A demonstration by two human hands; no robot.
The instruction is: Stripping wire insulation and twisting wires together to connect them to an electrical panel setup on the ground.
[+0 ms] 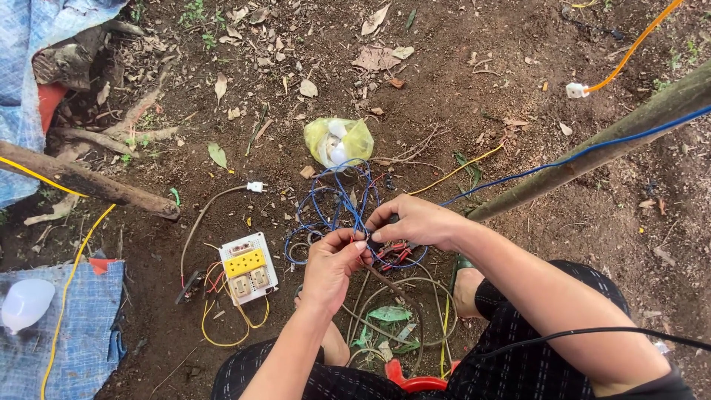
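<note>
Bare brown soil (459, 81) strewn with dry leaves and twigs lies under you as you squat over a tangle of wiring. Your left hand (331, 268) has its fingertips pressed together, pinching a thin strand from the blue wire (335, 194) bundle that loops on the ground just ahead. Your right hand (415, 221) is curled shut around a small dark-handled tool (379, 238) at the same spot; its working end is hidden, so what kind it is cannot be told. Red wire ends (396, 254) sit just beneath both hands.

Keep the pinch close to the tool so the strand stays taut and does not slip, and hold the other loops out of the way. Let the long blue lead (592, 150) running to the right along the wooden pole (629, 122) hang slack.

Left of your hands rests a white socket board (249, 267) with a yellow outlet and yellow leads. A yellow plastic bag (338, 141) holding white bulbs lies beyond the bundle, and a blue tarp (81, 333) with a white bulb (27, 302) is at far left.
</note>
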